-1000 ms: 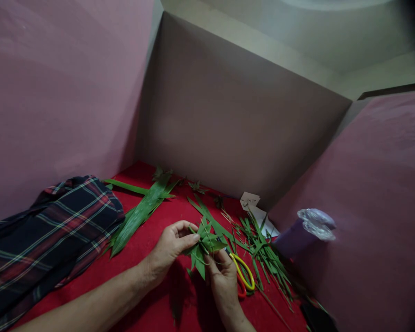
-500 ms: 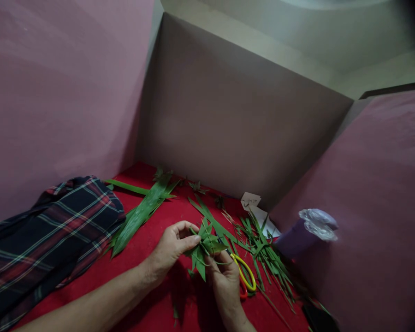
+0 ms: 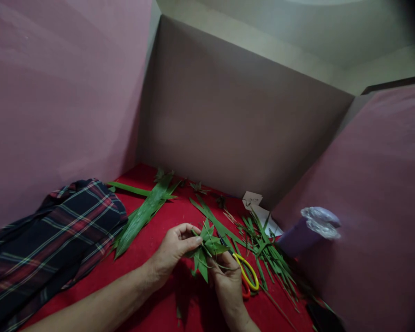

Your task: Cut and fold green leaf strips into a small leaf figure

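Note:
My left hand pinches a small folded green leaf piece from its left side, thumb and fingers closed on it. My right hand grips the same leaf piece from below, fingers curled around thin strips. Both hands hover just over the red cloth surface. Yellow and red handled scissors lie right beside my right hand.
Long green leaves lie at the back left. A heap of cut leaf strips sits to the right. A plaid cloth is at the left. A purple roll with plastic and white paper sit at the right. Cardboard walls enclose the area.
The hands and leaf piece stay almost in place; my fingers shift slightly on the leaf. The view has drifted a little.

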Action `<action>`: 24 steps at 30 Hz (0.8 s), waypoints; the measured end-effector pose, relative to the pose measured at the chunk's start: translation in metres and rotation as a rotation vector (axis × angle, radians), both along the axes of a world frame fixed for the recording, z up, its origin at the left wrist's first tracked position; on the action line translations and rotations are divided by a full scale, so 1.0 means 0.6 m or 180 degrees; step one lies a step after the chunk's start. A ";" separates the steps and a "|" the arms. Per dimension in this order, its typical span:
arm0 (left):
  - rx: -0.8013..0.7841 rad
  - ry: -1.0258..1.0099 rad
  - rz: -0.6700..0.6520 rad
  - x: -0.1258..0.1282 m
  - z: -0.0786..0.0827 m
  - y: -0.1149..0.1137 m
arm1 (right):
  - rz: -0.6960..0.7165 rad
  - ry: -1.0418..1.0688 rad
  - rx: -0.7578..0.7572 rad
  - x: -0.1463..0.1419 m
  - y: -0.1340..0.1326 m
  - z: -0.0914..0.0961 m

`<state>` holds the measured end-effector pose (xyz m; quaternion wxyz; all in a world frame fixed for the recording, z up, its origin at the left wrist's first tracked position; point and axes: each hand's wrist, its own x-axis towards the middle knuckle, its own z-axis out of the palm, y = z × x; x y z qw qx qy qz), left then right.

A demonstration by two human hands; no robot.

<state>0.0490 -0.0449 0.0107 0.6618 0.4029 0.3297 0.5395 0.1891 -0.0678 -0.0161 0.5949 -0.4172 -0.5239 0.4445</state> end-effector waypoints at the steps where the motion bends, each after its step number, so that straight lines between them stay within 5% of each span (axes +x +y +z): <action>1: 0.0002 -0.0003 -0.0004 0.000 -0.001 0.000 | 0.0010 0.0002 0.0008 0.000 0.001 -0.002; 11: 0.0034 -0.0070 -0.0038 -0.001 -0.004 0.003 | 0.0062 -0.0034 -0.0160 0.011 0.009 -0.028; 24: -0.0036 0.0041 -0.0056 0.004 -0.009 0.001 | 0.0180 0.0254 -0.0076 -0.001 0.003 -0.004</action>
